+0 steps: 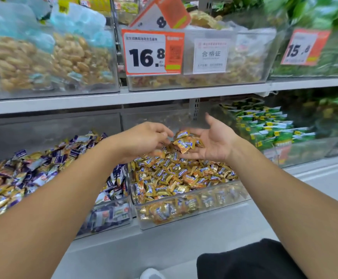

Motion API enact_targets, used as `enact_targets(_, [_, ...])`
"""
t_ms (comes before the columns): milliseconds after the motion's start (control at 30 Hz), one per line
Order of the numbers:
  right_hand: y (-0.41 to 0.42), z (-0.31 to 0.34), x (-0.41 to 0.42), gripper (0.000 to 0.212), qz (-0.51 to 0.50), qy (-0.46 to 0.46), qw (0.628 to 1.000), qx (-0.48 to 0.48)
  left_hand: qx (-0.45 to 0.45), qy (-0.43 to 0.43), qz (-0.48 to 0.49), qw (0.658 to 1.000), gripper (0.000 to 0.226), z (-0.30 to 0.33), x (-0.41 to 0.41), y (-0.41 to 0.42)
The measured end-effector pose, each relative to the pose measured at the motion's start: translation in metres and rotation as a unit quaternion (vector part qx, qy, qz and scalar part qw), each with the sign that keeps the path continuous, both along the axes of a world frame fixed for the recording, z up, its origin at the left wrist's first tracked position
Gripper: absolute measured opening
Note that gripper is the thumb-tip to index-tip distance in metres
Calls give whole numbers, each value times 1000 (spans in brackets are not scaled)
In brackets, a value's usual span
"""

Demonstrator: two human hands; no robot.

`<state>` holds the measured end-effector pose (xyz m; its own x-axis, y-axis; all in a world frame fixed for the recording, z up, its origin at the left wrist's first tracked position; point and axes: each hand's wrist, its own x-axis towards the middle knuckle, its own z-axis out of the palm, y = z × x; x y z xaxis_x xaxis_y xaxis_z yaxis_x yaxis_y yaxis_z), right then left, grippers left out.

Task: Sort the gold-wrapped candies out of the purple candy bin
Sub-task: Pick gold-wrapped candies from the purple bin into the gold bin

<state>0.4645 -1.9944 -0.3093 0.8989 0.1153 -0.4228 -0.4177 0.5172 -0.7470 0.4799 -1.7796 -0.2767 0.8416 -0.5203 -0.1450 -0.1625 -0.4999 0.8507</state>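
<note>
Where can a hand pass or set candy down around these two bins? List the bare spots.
Bare: the grey shelf lip in front of both bins, and the shelf strip right of the gold candy bin, below the green packets. Crowded: the purple candy bin is heaped; above the gold bin, the left hand and right hand with gold candies fill the gap.

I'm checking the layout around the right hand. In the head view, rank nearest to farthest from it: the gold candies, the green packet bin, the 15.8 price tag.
1. Gold candies: lying on the right hand's open palm.
2. Green packet bin: just to its right, same shelf.
3. 15.8 price tag: upper shelf, far right.
</note>
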Motion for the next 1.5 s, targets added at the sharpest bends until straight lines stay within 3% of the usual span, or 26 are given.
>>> enact_targets(133, [5,1,0,90,17,-13,997,-70,-20,-97,-10,995,26,1,-7,8])
enact_targets(200, [15,9,-6,83,29,-17,980,-197,26,-240,-30,970,21,2,-14,21])
enact_targets(233, [21,15,-11,74,29,-28,953,-299,58,-326,-37,943,18,0,-18,29])
enact_targets(267, [29,22,-17,62,25,-56,909,-413,71,-391,-37,917,15,-2,-22,39])
enact_targets(333, [48,34,-26,38,23,-178,766,-617,74,-454,-6,888,12,-11,-26,73])
enact_targets(400, [83,44,-33,25,37,-341,623,-703,95,-481,67,869,10,-22,-26,122])
enact_targets(467, [128,50,-40,17,67,-459,557,-689,119,-448,163,871,14,-31,-23,176])
enact_targets(533, [174,51,-42,11,142,-503,502,-689,182,-375,227,880,28,-41,-21,222])
enact_targets(633, [231,48,-38,31,274,-482,411,-723,247,-325,183,895,30,-53,-26,263])
enact_targets(700, [256,44,-41,48,344,-465,372,-726,213,-332,164,904,18,-49,-34,275])
enact_targets(800, [276,27,-47,46,423,-413,279,-757,176,-248,101,947,35,-36,-52,288])
enact_targets(867, [281,18,-44,36,455,-393,288,-745,158,-156,40,974,43,-37,-66,293])
enact_targets(933, [283,17,-41,29,462,-401,304,-730,135,-128,27,982,47,-42,-74,297])
enact_targets(1200, [292,13,-71,23,462,-455,253,-718,134,-42,-2,990,39,-30,-90,304])
enact_targets(1300, [291,13,-73,27,469,-448,261,-715,143,-13,3,990,37,-29,-91,301])
enact_targets(1333, [288,18,-72,33,483,-428,282,-709,151,1,5,989,39,-29,-91,302])
enact_targets(1400, [282,37,-67,49,506,-372,381,-678,151,6,33,988,46,-27,-88,301])
enact_targets(1467, [277,50,-49,53,443,-354,475,-673,106,-44,138,984,38,-28,-74,298])
enact_targets(1500, [276,51,-32,47,379,-376,485,-693,77,-96,213,969,29,-29,-63,296])
